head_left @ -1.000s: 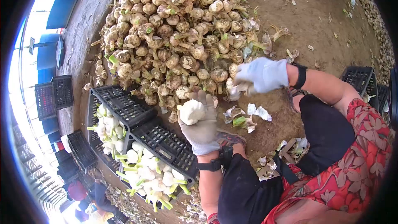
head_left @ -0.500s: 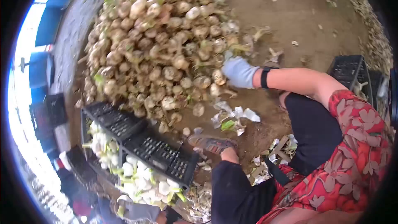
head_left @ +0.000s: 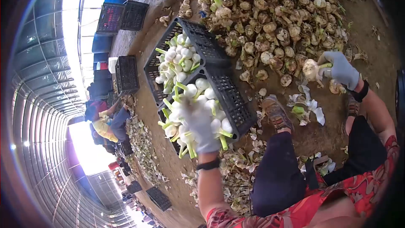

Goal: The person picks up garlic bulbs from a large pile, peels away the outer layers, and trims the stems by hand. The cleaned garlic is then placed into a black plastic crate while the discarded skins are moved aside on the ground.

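Observation:
My right hand, in a pale grey glove, is closed on the stem of a dirt-covered garlic bulb at the edge of the garlic heap. Another unpeeled bulb lies just under that hand. My left hand, gloved too, is over the nearer black crate, on top of its clean white garlic bulbs with trimmed green stems. Motion smears its fingers, and what they touch is hidden.
A second black crate of white garlic adjoins the nearer one. Peeled skins litter the dirt floor between my shoes. Farther left, a person in yellow sits bent over beside more skins. Other dark crates stand beyond.
The view has swung left, bringing the shed and both crates farther in. My left hand has come from the crate's near edge onto the white garlic. My right hand now clearly holds a garlic bulb.

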{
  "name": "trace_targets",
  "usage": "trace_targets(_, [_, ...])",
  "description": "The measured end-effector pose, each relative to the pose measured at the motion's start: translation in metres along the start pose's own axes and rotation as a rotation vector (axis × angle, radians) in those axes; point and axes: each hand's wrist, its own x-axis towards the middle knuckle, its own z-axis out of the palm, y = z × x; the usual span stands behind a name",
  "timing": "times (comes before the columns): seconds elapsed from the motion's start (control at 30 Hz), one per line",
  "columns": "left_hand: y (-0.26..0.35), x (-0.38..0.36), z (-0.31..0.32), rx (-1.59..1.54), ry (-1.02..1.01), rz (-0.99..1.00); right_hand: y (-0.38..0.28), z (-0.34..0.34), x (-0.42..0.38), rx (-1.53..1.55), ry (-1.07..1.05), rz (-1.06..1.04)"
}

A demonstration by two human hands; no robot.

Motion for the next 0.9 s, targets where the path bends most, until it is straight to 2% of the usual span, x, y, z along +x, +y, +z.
trace_targets(0.07, [0.07, -0.003, 0.069, -0.246, -0.545, -0.04, -0.034, -0.005, 0.003, 0.296, -0.065, 0.06])
trace_targets(0.1, [0.114, -0.007, 0.092, -0.427, -0.789, -0.266, -0.042, -0.005, 0.004, 0.325, -0.053, 0.016])
trace_targets(0.13, [0.13, -0.014, 0.118, -0.563, -0.997, -0.376, -0.053, -0.007, 0.004, 0.436, -0.047, 0.081])
trace_targets(0.2, [0.14, -0.034, 0.168, -0.79, -0.867, -0.221, -0.066, -0.014, 0.0, 0.659, -0.013, 0.22])
trace_targets(0.23, [0.14, -0.031, 0.184, -0.775, -0.775, -0.105, -0.056, -0.014, -0.001, 0.758, 0.032, 0.132])
trace_targets(0.27, [0.141, -0.031, 0.197, -0.757, -0.679, 0.005, -0.039, -0.013, -0.002, 0.893, 0.077, 0.136])
trace_targets(0.3, [0.147, -0.035, 0.205, -0.784, -0.637, -0.079, -0.033, -0.006, -0.003, 0.999, 0.089, 0.078])
trace_targets(0.33, [0.148, -0.042, 0.213, -0.674, -0.508, 0.051, -0.032, 0.0, -0.004, 1.102, 0.101, 0.017])
trace_targets(0.37, [0.147, -0.046, 0.217, -0.572, -0.459, 0.17, -0.036, 0.007, -0.006, 1.058, 0.195, 0.049])
trace_targets(0.4, [0.146, -0.05, 0.222, -0.482, -0.415, 0.287, -0.029, 0.008, 0.001, 0.97, 0.193, 0.024])
trace_targets(0.43, [0.143, -0.056, 0.224, -0.418, -0.376, 0.312, -0.04, 0.0, -0.003, 0.927, 0.117, 0.051])
trace_targets(0.47, [0.142, -0.06, 0.225, -0.401, -0.32, 0.32, -0.038, 0.001, -0.001, 0.878, 0.154, 0.063])
trace_targets(0.5, [0.139, -0.064, 0.225, -0.417, -0.343, 0.25, -0.043, -0.001, -0.003, 0.769, 0.188, 0.193])
trace_targets(0.53, [0.139, -0.066, 0.224, -0.418, -0.354, 0.182, -0.032, 0.002, -0.001, 0.756, 0.142, 0.062])
trace_targets(0.57, [0.138, -0.068, 0.222, -0.42, -0.364, 0.114, -0.034, 0.0, -0.002, 0.705, 0.143, 0.04])
trace_targets(0.6, [0.138, -0.066, 0.219, -0.354, -0.329, 0.268, -0.034, -0.002, -0.004, 0.735, 0.091, 0.074])
trace_targets(0.63, [0.132, -0.066, 0.222, -0.35, -0.32, 0.278, -0.022, 0.004, -0.001, 0.848, 0.03, 0.031])
trace_targets(0.67, [0.13, -0.071, 0.228, -0.676, -0.393, -0.015, -0.021, -0.001, -0.004, 0.708, 0.032, -0.011])
trace_targets(0.73, [0.128, -0.069, 0.226, -0.751, -0.421, -0.036, -0.017, -0.001, -0.007, 0.788, 0.009, -0.041])
trace_targets(0.77, [0.129, -0.071, 0.226, -0.73, -0.428, 0.041, -0.019, -0.007, -0.01, 0.722, 0.003, -0.034])
trace_targets(0.87, [0.139, -0.064, 0.22, -0.875, -0.629, -0.272, -0.019, -0.01, -0.01, 0.324, 0.143, -0.168])
trace_targets(0.9, [0.135, -0.065, 0.225, -1.055, -0.715, -0.46, -0.012, -0.001, -0.007, 0.332, 0.221, -0.21])
